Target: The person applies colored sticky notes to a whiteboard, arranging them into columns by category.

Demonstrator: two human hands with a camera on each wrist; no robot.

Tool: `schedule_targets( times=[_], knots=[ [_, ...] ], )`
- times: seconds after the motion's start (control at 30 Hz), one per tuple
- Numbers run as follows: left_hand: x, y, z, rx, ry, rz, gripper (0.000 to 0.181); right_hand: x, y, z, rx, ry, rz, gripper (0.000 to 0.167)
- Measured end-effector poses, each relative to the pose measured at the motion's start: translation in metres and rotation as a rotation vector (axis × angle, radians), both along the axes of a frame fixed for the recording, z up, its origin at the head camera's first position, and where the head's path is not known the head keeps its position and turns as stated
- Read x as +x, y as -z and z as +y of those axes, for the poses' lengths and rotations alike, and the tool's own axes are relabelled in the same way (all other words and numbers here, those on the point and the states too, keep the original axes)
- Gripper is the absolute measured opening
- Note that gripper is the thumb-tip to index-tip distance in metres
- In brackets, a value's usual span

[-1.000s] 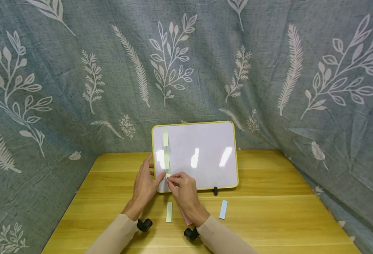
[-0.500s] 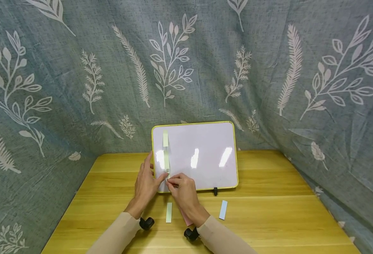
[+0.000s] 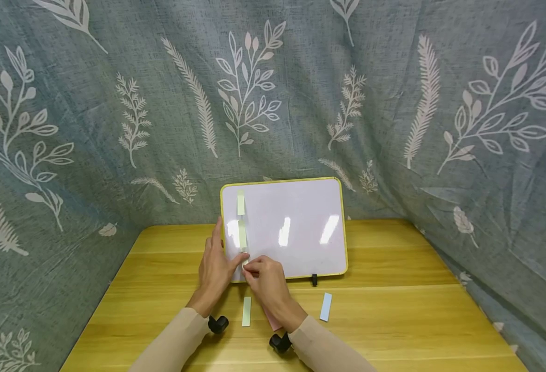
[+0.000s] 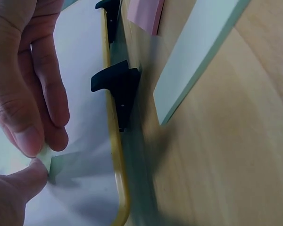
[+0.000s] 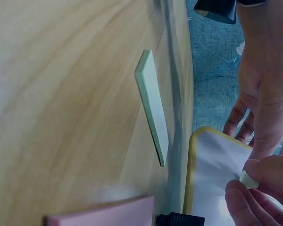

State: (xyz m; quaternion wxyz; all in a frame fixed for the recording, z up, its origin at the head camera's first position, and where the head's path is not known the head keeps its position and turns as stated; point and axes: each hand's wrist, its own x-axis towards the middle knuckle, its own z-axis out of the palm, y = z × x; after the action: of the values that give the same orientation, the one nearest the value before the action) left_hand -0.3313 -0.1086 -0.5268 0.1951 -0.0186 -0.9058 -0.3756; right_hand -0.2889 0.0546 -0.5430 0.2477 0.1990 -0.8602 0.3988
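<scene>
A yellow-framed whiteboard (image 3: pixel 296 206) leans upright at the back of the table. My left hand (image 3: pixel 215 271) holds its left edge, fingers behind the frame and thumb on the front, on a small pale green sticky note (image 5: pixel 248 180). My right hand (image 3: pixel 270 287) pinches the lower end of that note between thumb and forefinger; the fingers hide most of it. Above, an upper green sticky note (image 3: pixel 240 203) and a middle green sticky note (image 3: pixel 242 234) are stuck in a column near the board's left side.
On the table lie a pale green sticky-note pad (image 3: pixel 247 311), a blue pad (image 3: pixel 326 307) and a pink pad (image 5: pixel 108 214), partly under my right wrist. Black stand clips (image 4: pixel 118 89) support the board's lower edge. A patterned curtain (image 3: pixel 273 103) hangs behind.
My left thumb has slid slightly down and to the right over the lowest note, the left forearm shifting right with it. My right hand keeps its pinch, a touch lower.
</scene>
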Motion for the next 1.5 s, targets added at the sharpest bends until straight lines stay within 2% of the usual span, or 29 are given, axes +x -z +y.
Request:
schedule_targets(
  times=[0.23, 0.6, 0.8, 1.23, 1.5],
  knots=[
    [-0.003, 0.0, 0.0, 0.007, -0.011, 0.02, 0.13, 0.001, 0.0, 0.0, 0.032, 0.007, -0.017, 0.005],
    [-0.01, -0.001, 0.0, 0.04, -0.023, -0.014, 0.124, 0.002, -0.002, 0.001, 0.055, 0.019, -0.024, 0.004],
    [-0.009, -0.004, 0.0, 0.054, -0.027, -0.041, 0.121, 0.002, -0.002, 0.001, 0.065, 0.024, -0.033, 0.004],
    [-0.007, -0.007, -0.004, 0.023, -0.018, -0.043, 0.118, 0.004, -0.004, 0.002, 0.089, -0.001, -0.058, 0.005],
    [-0.005, -0.011, -0.01, -0.015, 0.02, -0.031, 0.12, 0.006, -0.007, 0.007, 0.127, -0.023, -0.063, 0.005]
  ],
)
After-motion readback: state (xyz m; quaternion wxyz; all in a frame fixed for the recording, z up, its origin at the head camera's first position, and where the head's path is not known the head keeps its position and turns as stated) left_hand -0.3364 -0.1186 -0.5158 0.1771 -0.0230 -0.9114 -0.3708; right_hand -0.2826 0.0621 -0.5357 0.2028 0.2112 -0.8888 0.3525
